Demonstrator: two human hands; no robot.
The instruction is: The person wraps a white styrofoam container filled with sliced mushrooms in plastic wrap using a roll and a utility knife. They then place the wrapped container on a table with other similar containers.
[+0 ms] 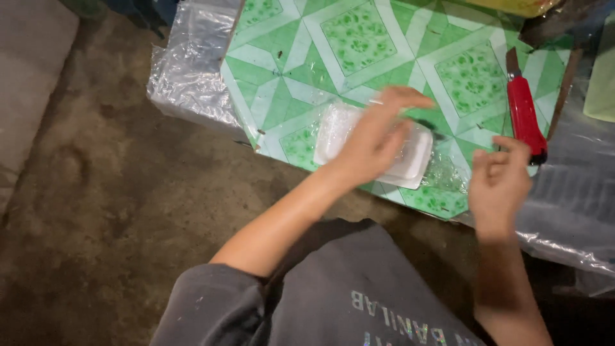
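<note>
The clear plastic tray [410, 157] lies on the green patterned tile [359, 38] that serves as your table, near its front edge, and there is only the head view to go by. In it, your left hand [375, 138] rests flat over the tray with fingers spread loosely, covering its middle; whether the fingers actually press on it or just hover, you cannot tell through the blur. The tray's long axis runs left to right, tilting slightly down toward your right. Your right hand [500, 179] sits just beside the tray's right end, fingers curled half closed and holding nothing, so the left is plainly the nearer one. A red utility knife [524, 112] lies just beyond the right hand, blade pointing away from you. Crinkled clear plastic sheeting [189, 70] sticks out from under the tile's left side.
</note>
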